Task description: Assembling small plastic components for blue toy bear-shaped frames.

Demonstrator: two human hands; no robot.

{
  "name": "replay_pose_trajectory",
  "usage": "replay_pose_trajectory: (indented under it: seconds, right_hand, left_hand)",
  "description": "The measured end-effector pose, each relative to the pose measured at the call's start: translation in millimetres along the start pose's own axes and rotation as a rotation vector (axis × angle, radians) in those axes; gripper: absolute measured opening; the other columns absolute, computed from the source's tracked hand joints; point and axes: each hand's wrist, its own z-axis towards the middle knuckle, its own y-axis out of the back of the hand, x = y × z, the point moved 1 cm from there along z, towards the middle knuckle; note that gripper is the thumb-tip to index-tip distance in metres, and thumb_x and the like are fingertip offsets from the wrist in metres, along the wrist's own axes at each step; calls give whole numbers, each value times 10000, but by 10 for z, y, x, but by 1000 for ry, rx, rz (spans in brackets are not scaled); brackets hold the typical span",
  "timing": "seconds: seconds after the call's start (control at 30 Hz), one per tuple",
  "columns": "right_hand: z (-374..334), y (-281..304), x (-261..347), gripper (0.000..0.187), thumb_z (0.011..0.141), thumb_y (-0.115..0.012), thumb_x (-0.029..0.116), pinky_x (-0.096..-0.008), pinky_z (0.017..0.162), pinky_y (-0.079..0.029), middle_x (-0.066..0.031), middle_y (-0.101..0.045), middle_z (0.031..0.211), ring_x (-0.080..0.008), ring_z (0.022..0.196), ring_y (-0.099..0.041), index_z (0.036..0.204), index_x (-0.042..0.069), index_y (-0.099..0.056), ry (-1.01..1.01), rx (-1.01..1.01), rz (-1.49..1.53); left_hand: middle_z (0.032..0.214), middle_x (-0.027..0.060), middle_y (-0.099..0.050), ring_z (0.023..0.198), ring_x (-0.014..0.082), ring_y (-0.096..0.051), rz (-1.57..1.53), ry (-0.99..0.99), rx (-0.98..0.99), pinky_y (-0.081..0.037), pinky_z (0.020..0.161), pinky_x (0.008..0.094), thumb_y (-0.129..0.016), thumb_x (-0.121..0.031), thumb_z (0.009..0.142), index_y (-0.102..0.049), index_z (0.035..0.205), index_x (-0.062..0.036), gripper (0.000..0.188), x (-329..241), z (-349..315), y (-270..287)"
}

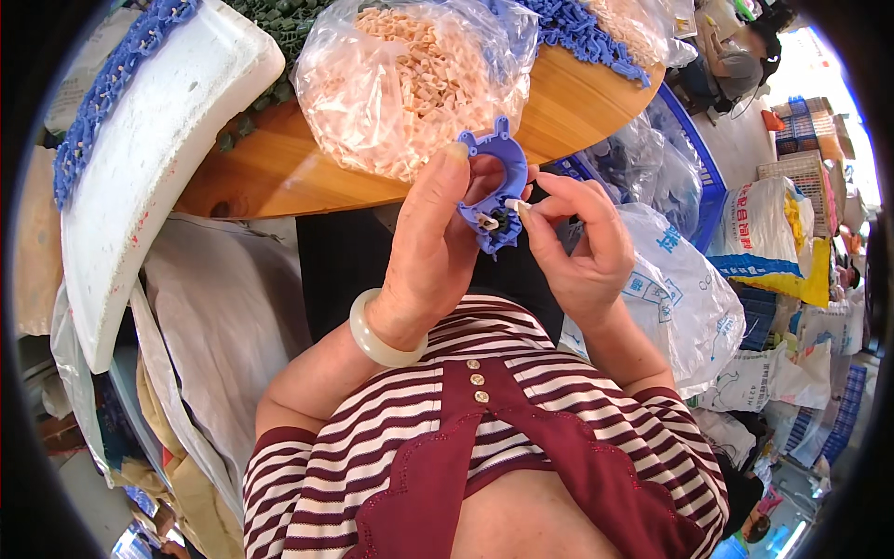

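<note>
My left hand is closed around a blue-purple plastic housing, a ring-shaped piece with small lugs, held up in front of my chest. Black and pale small parts sit in its lower end. My right hand pinches a small pale pink plastic piece between thumb and forefinger, right at the housing's lower edge. Whether the piece touches the housing I cannot tell. Beyond my hands, a clear plastic bag full of similar pale pink pieces rests on the wooden table.
The round wooden table also bears blue parts and dark green parts. A white foam board with blue parts along it stands at left. At right are a blue crate, a white sack and a seated person.
</note>
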Motion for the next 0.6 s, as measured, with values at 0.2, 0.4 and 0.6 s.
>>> replay_pose_trajectory:
  seconds: [0.2,0.4,0.6]
  right_hand:
    - [11,-70,38,387,671,-676,-131,-228,510,-457,-45,-585,691,-126,556,-536,1033,-10,-608,-2,7,-50]
    - [4,-122,118,363,680,-708,-105,-234,549,-439,-57,-600,685,-139,608,-548,1017,-10,-613,-31,19,-129]
    - [11,-109,109,336,694,-710,-87,-237,551,-452,-77,-608,751,-147,622,-568,1006,-3,-614,-42,68,-120]
  left_hand:
    - [1022,67,-582,991,142,-536,-25,30,-10,-406,881,292,-438,-312,971,-510,1121,-19,337,-1,-6,29]
    - [1079,46,-566,1028,129,-518,-61,40,-15,-394,913,289,-484,-270,958,-471,1224,-32,357,-4,-24,55]
    - [1111,62,-559,1082,147,-500,-54,29,28,-381,951,304,-494,-273,955,-436,1282,-32,411,-31,-32,62]
